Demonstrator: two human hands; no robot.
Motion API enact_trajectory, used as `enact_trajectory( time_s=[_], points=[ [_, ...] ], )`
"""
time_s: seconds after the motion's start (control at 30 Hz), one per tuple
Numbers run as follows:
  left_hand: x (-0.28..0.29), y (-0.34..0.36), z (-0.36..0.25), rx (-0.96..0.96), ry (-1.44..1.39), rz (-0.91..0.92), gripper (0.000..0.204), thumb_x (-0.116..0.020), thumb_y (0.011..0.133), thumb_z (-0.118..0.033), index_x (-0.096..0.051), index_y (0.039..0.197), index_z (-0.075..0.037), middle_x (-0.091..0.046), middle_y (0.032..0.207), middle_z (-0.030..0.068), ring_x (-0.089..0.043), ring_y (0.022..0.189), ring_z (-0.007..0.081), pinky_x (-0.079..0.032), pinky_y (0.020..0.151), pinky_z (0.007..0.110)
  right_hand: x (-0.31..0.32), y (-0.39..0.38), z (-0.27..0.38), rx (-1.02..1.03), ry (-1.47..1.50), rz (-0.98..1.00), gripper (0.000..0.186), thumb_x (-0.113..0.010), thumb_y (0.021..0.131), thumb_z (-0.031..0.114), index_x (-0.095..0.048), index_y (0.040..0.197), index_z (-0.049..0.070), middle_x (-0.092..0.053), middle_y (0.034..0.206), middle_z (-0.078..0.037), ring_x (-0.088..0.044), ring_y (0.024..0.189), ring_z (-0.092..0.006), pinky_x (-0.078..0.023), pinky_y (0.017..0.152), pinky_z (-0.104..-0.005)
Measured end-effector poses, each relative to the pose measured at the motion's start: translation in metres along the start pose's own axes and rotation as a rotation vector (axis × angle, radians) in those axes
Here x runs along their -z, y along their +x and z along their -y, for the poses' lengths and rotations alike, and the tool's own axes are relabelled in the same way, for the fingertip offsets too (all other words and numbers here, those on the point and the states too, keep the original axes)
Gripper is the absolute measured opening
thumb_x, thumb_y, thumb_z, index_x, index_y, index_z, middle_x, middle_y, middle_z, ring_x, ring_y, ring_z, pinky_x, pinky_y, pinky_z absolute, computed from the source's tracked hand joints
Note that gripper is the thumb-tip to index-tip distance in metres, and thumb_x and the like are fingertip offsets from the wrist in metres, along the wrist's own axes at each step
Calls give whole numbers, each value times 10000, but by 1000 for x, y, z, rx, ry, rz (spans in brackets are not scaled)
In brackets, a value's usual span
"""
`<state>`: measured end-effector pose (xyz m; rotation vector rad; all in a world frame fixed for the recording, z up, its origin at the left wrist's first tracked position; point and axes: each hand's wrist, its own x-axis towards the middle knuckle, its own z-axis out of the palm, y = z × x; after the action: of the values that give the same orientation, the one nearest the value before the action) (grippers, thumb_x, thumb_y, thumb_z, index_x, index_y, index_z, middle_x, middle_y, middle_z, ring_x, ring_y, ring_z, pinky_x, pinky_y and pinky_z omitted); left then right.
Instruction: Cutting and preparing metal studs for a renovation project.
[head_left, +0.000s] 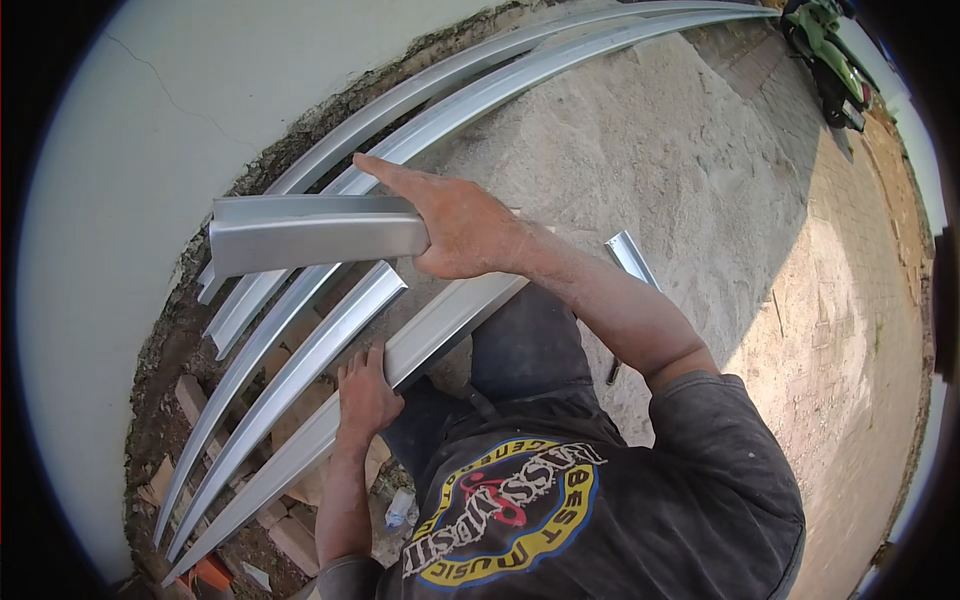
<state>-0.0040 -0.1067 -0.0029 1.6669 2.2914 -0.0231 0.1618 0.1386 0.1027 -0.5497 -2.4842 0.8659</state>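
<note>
Short profile is clamped by right hand beyond long profile, gripped by left hand; picked up, apparently unplaced.

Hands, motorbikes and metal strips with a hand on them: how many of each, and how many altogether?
Hands: 2 (left hand, right hand)
Metal strips with a hand on them: 2 (lower strip, raised strip)
Motorbikes: 1 (green motorbike)
Total: 5

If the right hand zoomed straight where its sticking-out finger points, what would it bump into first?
The right hand would probably meet the silver rail farthest up-left, with the pale wall beyond. Its height is unclear, so it might pass over the rail.
</note>
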Motion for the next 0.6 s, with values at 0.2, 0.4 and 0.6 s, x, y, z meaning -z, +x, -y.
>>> enact_trajectory(
  time_s=[0.2, 0.4, 0.6],
  points=[
    [13, 0, -1, -3, -50, 9, 840, -729, 630, -80, -490, 1433, -24, -611, 1261, 248, -576, 1221, 408, -395, 1101, 488, 100, -58, -198, -650, 1124, -914, 482, -715, 758, 50, -555, 1188, -96, -624, 971, -186, -675, 851, -323, -599, 778, -482],
    [24, 11, 2, -32, -102, 213, 889, -733, 596, -106, -478, 1441, 5, -633, 1239, 275, -609, 1176, 447, -452, 1071, 487, 95, -81, -206, -724, 1066, -1155, 367, -738, 742, 55, -622, 1058, -91, -645, 923, -179, -673, 791, -330, -585, 774, -487],
    [21, 25, 5, -118, -389, 361, 844, -755, 537, -157, -584, 1340, 38, -710, 1099, 276, -690, 1043, 423, -530, 956, 405, 79, -3, -47, -68, -51, -530, 876, -760, 755, 181, -371, 1532, 63, -660, 1171, -232, -684, 1066, -364, -564, 946, -499]
  ],
)
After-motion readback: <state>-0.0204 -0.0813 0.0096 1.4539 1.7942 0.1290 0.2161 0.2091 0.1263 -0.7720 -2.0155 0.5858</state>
